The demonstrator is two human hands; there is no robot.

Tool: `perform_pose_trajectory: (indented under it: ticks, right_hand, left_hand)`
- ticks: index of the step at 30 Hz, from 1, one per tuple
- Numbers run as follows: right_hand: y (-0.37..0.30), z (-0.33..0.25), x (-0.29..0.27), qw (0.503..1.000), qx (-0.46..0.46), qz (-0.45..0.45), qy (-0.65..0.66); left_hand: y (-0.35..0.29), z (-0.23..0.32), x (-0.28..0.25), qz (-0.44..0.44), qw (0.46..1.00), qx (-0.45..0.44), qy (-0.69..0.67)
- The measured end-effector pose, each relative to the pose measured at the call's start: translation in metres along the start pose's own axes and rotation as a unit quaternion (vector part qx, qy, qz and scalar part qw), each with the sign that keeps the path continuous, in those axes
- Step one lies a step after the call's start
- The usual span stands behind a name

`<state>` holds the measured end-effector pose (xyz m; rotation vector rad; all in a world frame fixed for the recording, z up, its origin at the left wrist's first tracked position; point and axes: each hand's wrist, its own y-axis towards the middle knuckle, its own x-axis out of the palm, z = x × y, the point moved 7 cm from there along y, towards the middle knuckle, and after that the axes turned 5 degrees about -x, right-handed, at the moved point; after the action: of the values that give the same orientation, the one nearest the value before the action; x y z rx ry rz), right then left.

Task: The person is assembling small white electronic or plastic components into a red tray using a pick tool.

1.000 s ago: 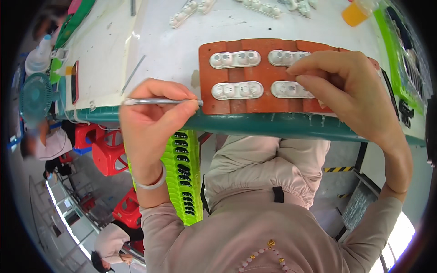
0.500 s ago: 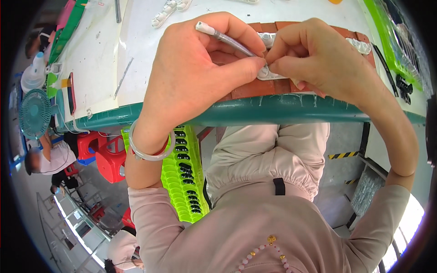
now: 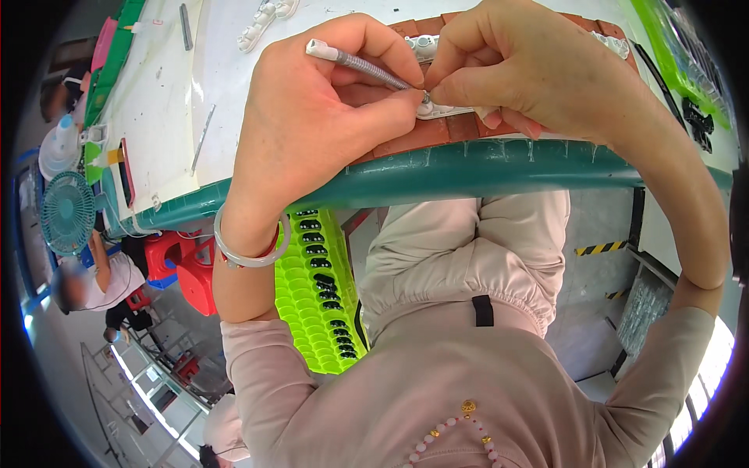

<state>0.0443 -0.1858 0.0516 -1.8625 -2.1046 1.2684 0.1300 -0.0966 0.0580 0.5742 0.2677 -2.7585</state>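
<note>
My left hand (image 3: pixel 304 129) is closed around a thin grey ribbed rod (image 3: pixel 373 72) with a white end, held at a slant. The rod's lower end points at a small white moulded part (image 3: pixel 446 111) lying on a reddish-brown block board (image 3: pixel 402 143). My right hand (image 3: pixel 546 78) meets the left there, thumb and forefinger pinched together over the part; whatever is between them is hidden. Farther back on the board lie more white parts, one (image 3: pixel 424 47) between my hands and another (image 3: pixel 613 45) beyond my right wrist.
Along the table's near side runs a rounded green edge (image 3: pixel 484 170). Below it stands a lime-green tray (image 3: pixel 292 312) of black pieces. A thin metal strip (image 3: pixel 203 140) and loose white parts (image 3: pixel 261 25) lie on the tabletop. A teal fan (image 3: pixel 69 212) is at the left.
The view has shifted slightly, so the board and both hands appear farther up and left. The rod lies a little flatter. My hands keep meeting at the same white part.
</note>
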Motion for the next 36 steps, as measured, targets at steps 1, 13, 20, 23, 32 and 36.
perform_pose_trajectory:
  ticks: [1, 13, 20, 23, 32, 36]
  right_hand:
    - [-0.003, -0.002, 0.0, 1.0, 0.006, -0.006, 0.015]
    - [0.002, 0.003, 0.001, 0.999, 0.025, 0.016, 0.024]
    - [-0.007, -0.016, -0.007, 0.997, -0.02, -0.001, 0.073]
    - [-0.003, -0.026, -0.008, 0.998, -0.048, -0.028, 0.014]
    - [0.002, -0.016, -0.006, 0.994, 0.105, 0.008, 0.032]
    - [0.006, -0.004, -0.003, 0.983, 0.111, -0.052, 0.134]
  left_hand:
    - [-0.001, 0.0, 0.0, 0.0, 1.0, -0.001, 0.0]
    - [-0.008, 0.012, 0.005, 0.042, 0.988, 0.103, 0.103]
    - [-0.007, -0.002, -0.06, 0.11, 0.991, 0.079, -0.011]
    - [-0.022, 0.001, -0.057, 0.126, 0.991, 0.042, 0.005]
    - [-0.024, -0.02, -0.03, 0.072, 0.994, -0.073, -0.037]
    - [-0.021, -0.02, -0.03, 0.067, 0.997, -0.04, -0.02]
